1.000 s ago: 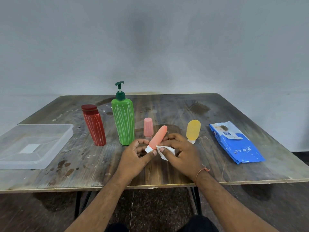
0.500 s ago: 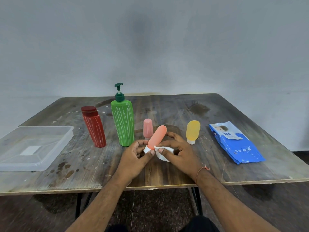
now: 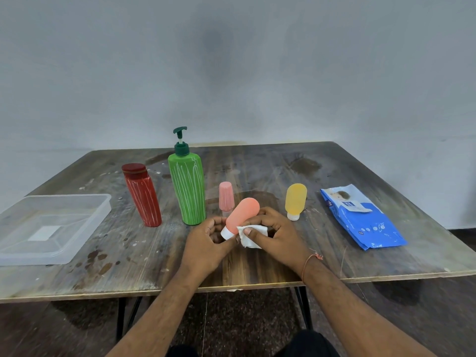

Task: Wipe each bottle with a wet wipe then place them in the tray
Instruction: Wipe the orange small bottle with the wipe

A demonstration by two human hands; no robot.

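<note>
Head view. The lower part of the small pink bottle (image 3: 226, 197) is hidden behind the orange squeeze bottle (image 3: 243, 212) and the hands. The clear plastic tray (image 3: 85, 238) is cut off at the left frame edge. The print on the blue wet-wipe pack (image 3: 365, 222) is too small to read. The far fingers of both hands are partly concealed by the orange squeeze bottle and the wipe.

Left hand (image 3: 206, 243): fingers curled around the white cap end of the orange squeeze bottle, gripping it. The bottle is held tilted above the bench (image 3: 257, 161), cap toward the person and rounded end up and to the right.

Right hand (image 3: 273, 235): fingers and thumb curled, pinching a crumpled white wet wipe (image 3: 251, 235) against the lower body of the orange squeeze bottle near the cap. An orange thread band sits on the right wrist.

Count: five bottles in all. Four stand on the bench: one red bottle (image 3: 143, 198), one green pump bottle (image 3: 187, 186), the small pink bottle, and one yellow squeeze bottle (image 3: 295, 200) standing on its cap. The fifth is in the hands. One tray, at the left of the bench, holds no bottles. One wet-wipe pack lies flat at the right. One wipe is in use.
</note>
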